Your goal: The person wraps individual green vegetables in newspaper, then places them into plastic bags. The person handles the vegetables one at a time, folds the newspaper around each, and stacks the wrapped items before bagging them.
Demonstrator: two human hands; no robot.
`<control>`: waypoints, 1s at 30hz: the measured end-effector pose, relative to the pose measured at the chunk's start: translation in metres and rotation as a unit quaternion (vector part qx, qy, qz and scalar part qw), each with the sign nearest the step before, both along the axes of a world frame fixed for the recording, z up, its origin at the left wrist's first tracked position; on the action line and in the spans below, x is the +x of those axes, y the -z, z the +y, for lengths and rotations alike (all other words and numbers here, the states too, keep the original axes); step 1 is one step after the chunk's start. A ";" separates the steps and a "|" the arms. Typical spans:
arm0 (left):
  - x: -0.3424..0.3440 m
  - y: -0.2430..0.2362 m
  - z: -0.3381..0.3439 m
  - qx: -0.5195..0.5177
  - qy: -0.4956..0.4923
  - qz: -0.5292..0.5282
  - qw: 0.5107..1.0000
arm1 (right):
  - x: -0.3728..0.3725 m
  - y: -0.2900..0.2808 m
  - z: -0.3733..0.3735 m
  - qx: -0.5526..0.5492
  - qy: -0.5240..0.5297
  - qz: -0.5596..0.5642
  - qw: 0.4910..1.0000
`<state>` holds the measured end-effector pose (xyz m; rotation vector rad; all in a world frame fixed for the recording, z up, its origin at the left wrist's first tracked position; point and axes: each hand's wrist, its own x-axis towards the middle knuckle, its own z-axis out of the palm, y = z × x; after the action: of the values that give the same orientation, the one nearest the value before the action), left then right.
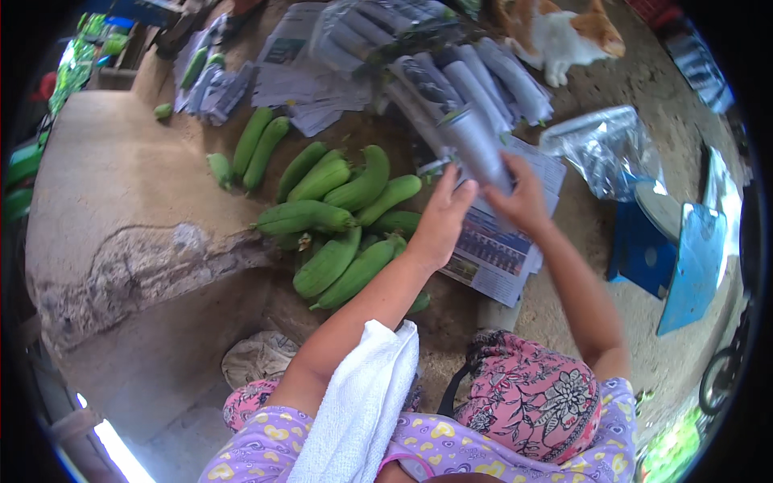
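Observation:
My right hand is closed around the lower end of a newspaper-wrapped gourd, held tilted above the paper stack. A green tip shows at its upper end. My left hand is just to the left of the roll, thumb and fingers apart; whether it touches the roll is hard to tell. Beneath both hands lies a stack of newspaper sheets. Several unwrapped green gourds are heaped left of my left forearm. Beyond my hands, several wrapped gourds lie side by side.
More paper rolls sit in a clear plastic bag at the back. An orange and white cat stands at the far right. A crumpled plastic bag and a blue scale are on the right. A broken concrete ledge rises left.

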<state>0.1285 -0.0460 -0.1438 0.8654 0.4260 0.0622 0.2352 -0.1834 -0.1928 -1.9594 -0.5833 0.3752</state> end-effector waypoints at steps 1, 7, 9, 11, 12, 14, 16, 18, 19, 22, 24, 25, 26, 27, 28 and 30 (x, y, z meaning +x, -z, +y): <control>0.000 -0.017 0.003 0.067 -0.009 0.077 0.995 | 0.027 0.008 0.000 -0.046 0.032 -0.085 0.995; 0.009 -0.038 0.111 0.447 -0.065 -0.041 0.891 | 0.200 0.036 0.021 -0.086 0.081 -0.185 0.976; 0.003 -0.044 0.173 0.534 -0.101 0.001 0.839 | 0.220 0.043 0.032 -0.141 0.081 -0.189 0.968; -0.010 -0.039 0.235 0.600 -0.104 0.080 0.789 | 0.216 0.047 0.043 -0.162 0.060 -0.199 0.965; -0.016 -0.033 0.262 0.632 -0.094 0.126 0.759 | 0.213 0.048 0.044 -0.175 0.051 -0.203 0.962; -0.029 -0.014 0.308 0.559 -0.055 0.261 0.785 | 0.210 0.050 0.046 -0.195 0.023 -0.195 0.961; -0.046 0.019 0.349 0.560 0.048 0.304 0.770 | 0.209 0.048 0.045 -0.200 0.008 -0.200 0.959; -0.060 0.047 0.376 0.568 0.132 0.331 0.742 | 0.205 0.048 0.035 -0.188 -0.001 -0.213 0.959; -0.063 0.057 0.383 0.578 0.166 0.333 0.726 | 0.204 0.048 0.026 -0.177 -0.002 -0.216 0.960; -0.066 0.072 0.396 0.626 0.231 0.362 0.651 | 0.196 0.045 -0.001 -0.145 -0.010 -0.258 0.955; -0.065 0.073 0.399 0.684 0.199 0.381 0.590 | 0.181 0.036 -0.025 -0.119 -0.020 -0.227 0.966; -0.069 0.071 0.401 0.721 0.153 0.392 0.551 | 0.163 0.029 -0.034 -0.101 -0.003 -0.171 0.980; -0.076 0.072 0.403 0.753 0.108 0.403 0.508 | 0.141 0.019 -0.041 -0.084 0.013 -0.112 0.990; -0.080 0.072 0.410 0.761 0.092 0.408 0.496 | 0.123 0.010 -0.052 -0.105 0.015 -0.112 0.988; -0.086 0.072 0.420 0.769 0.077 0.413 0.481 | 0.107 0.006 -0.065 -0.125 0.018 -0.110 0.986; -0.091 0.080 0.431 0.783 0.056 0.419 0.456 | 0.077 -0.001 -0.093 -0.138 0.028 -0.091 0.986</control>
<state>0.0372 0.3855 -0.2239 2.8608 1.3180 -0.1585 0.3126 -0.2762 -0.1920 -2.2895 -0.6178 0.2530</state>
